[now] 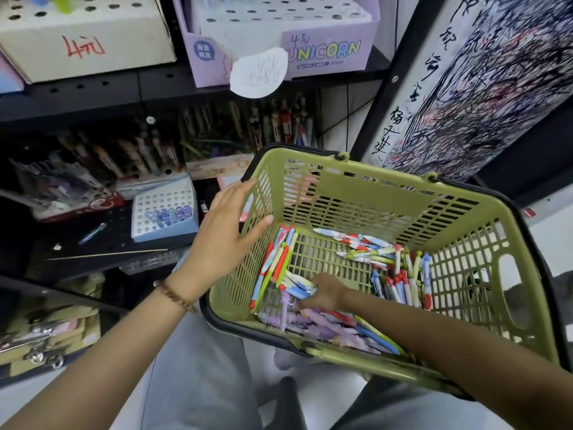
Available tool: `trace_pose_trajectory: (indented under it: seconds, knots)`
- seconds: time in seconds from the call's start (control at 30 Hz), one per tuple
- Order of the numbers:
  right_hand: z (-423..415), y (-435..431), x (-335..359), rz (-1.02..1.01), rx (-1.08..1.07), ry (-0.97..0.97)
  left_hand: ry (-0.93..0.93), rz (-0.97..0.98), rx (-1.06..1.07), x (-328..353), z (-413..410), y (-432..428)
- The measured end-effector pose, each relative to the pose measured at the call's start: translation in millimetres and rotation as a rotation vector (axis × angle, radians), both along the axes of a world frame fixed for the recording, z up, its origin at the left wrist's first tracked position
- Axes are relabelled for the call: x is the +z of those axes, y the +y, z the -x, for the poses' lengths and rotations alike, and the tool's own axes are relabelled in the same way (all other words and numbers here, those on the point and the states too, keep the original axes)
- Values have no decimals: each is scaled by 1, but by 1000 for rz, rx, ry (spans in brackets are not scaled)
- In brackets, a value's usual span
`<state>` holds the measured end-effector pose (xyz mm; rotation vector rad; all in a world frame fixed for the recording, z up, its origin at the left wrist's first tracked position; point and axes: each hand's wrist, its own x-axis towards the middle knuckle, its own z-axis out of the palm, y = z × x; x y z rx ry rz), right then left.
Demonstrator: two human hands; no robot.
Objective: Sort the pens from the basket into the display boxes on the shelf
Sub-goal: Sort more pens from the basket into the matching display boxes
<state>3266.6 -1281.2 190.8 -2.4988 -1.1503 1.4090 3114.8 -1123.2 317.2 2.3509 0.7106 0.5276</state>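
A green plastic basket (387, 193) rests on my lap, with several colourful pens (381, 256) loose on its floor and a pile of purple pens (313, 321) at the near left corner. My right hand (325, 293) reaches down inside and its fingers close around pens in that pile. My left hand (226, 231) hovers at the basket's left wall, fingers straight and spread, holding nothing. A white display box (164, 212) with holes sits on the lower shelf and holds a few purple pens. A purple UNICORN box (279, 35) stands on the upper shelf.
A beige box (83, 35) marked in red stands on the upper shelf at left. Darker pen displays (248, 125) fill the back of the lower shelf. One loose pen (93, 232) lies on the dark shelf. A scribbled test paper (483, 88) hangs at right.
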Motion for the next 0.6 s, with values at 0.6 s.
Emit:
trace_pose_trajectory:
  seconds: [0.6]
  knots:
    - [-21,-35,88,-383,-920,942,-243,387,-89,13,-32,-39]
